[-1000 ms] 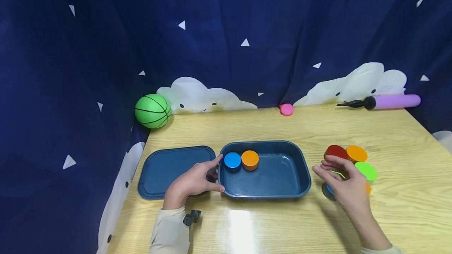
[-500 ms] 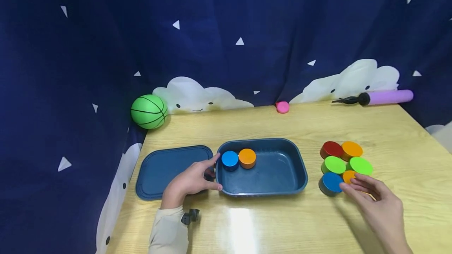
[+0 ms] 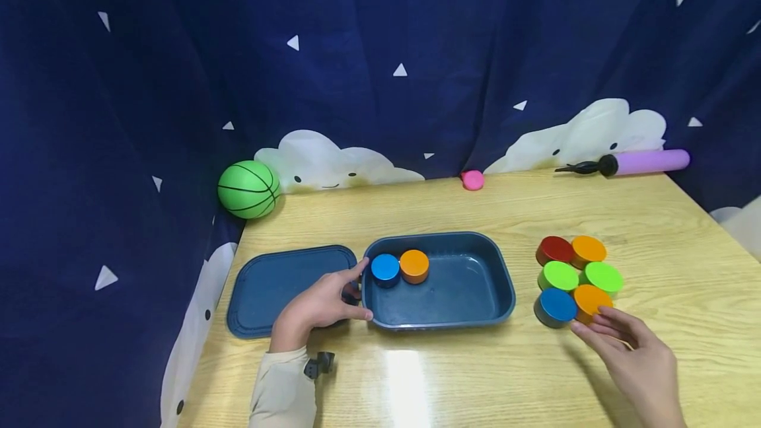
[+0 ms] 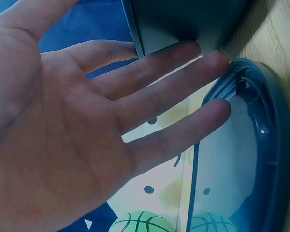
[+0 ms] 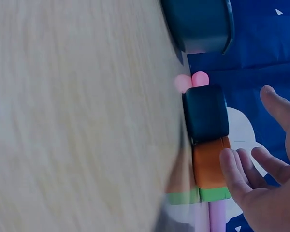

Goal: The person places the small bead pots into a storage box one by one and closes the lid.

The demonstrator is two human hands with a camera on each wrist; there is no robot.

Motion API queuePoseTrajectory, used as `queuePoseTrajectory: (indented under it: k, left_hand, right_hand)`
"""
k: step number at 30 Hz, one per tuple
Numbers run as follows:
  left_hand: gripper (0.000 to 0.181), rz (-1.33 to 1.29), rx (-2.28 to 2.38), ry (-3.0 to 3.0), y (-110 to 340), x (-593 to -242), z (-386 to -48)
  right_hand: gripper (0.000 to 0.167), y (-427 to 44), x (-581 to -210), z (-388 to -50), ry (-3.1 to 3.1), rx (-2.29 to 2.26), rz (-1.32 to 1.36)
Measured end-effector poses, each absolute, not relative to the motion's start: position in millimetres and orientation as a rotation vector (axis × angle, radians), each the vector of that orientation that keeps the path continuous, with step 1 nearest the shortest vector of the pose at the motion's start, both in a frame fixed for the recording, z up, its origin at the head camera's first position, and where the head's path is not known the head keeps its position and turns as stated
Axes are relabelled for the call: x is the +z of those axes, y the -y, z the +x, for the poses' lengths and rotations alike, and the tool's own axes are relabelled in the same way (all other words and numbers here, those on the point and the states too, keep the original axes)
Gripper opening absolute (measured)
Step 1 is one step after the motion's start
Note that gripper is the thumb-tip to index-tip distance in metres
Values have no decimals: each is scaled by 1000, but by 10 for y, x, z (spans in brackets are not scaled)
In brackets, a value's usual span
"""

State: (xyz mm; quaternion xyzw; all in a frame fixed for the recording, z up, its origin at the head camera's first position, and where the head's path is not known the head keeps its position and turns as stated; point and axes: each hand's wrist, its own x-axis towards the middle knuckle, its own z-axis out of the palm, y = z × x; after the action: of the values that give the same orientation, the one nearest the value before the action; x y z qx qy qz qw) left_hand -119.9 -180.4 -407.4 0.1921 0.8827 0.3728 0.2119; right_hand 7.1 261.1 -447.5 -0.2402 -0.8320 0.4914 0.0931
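Observation:
My left hand (image 3: pixel 321 305) rests at the left end of a dark blue rectangular box (image 3: pixel 464 319), index finger and thumb touching its rim. The left wrist view shows that hand's fingers (image 4: pixel 174 96) fairly straight, against the box's outer wall. In the box, a blue short cylinder (image 3: pixel 385 269) stands beside an orange one. My right hand (image 3: pixel 639 358) is just in front of the nearer orange cylinder (image 3: pixel 591 301), fingers loosely bent. The right wrist view has fingertips close beside that orange cylinder (image 5: pixel 209 164); contact is unclear. A blue cylinder (image 3: pixel 555 308) stands left of it.
Behind these are two green cylinders (image 3: pixel 559 276), a dark red one (image 3: pixel 555 251) and another orange one (image 3: pixel 588 251). A flat blue lid (image 3: pixel 285 283) lies left of the box. Farther back are a green ball (image 3: pixel 248 189), a pink item (image 3: pixel 473 180) and a purple pump (image 3: pixel 648 162).
From above the cylinder group, my right hand has moved right and toward me, uncovering the front cylinders. My left hand stays at the box. The whole head view has shifted slightly.

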Motion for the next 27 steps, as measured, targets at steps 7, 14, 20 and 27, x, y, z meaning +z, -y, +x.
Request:
queuePoseTrajectory:
  k: [7,14,20,27]
  left_hand:
    - [96,539,1037,-2449,1797,-4059,-1194]
    - [97,541,1038,-2451,1797,-4061,-1196]
    - [97,540,1032,-2456,1795,-4057,-1198]
    - [97,521,1013,-2462,1792,-4056,-1212]
  right_hand:
    - [74,-2581,-4504,56,2475,1494,-709]
    - [74,-2540,-4544,43,2450,1504,-680]
    - [73,-2571,-4558,9,2462,1492,-640]
    - [75,-2557,-4530,-44,2507,1500,-575]
